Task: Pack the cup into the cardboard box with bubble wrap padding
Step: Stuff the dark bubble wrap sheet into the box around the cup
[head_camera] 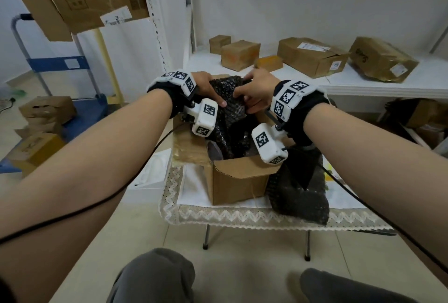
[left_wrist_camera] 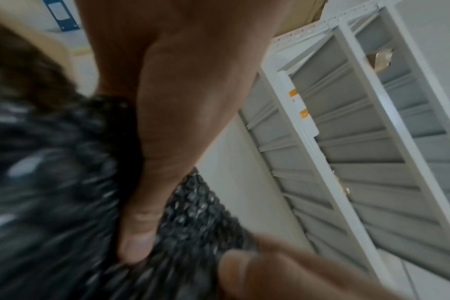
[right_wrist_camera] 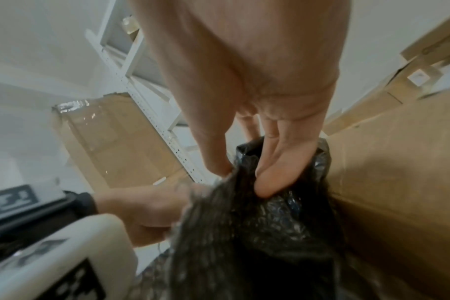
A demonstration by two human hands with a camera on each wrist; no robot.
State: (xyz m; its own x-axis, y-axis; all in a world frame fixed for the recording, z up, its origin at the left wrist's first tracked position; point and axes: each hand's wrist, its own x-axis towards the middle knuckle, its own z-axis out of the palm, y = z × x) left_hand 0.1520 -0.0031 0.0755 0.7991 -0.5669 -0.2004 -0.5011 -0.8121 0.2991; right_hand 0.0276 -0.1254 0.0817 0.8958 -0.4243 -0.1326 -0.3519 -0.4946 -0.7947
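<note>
An open cardboard box (head_camera: 236, 181) stands on a small table with a lace-edged cloth (head_camera: 194, 213). Black bubble wrap (head_camera: 229, 99) bulges up out of the box. My left hand (head_camera: 209, 89) grips its left side, thumb (left_wrist_camera: 139, 233) pressed into the bubbles (left_wrist_camera: 193, 213). My right hand (head_camera: 254, 91) pinches the wrap's top edge (right_wrist_camera: 283, 213) between thumb (right_wrist_camera: 213, 146) and fingers (right_wrist_camera: 278, 172). A second black bubble wrap sheet (head_camera: 300, 186) hangs over the box's right side onto the table. The cup is hidden from view.
A white shelf (head_camera: 363, 79) behind the table carries several taped cardboard boxes (head_camera: 312, 56). At the left stand a blue hand cart (head_camera: 80, 108) and more boxes (head_camera: 46, 108) on the floor. A white metal rack upright (head_camera: 155, 16) rises behind. My knees (head_camera: 155, 276) are below.
</note>
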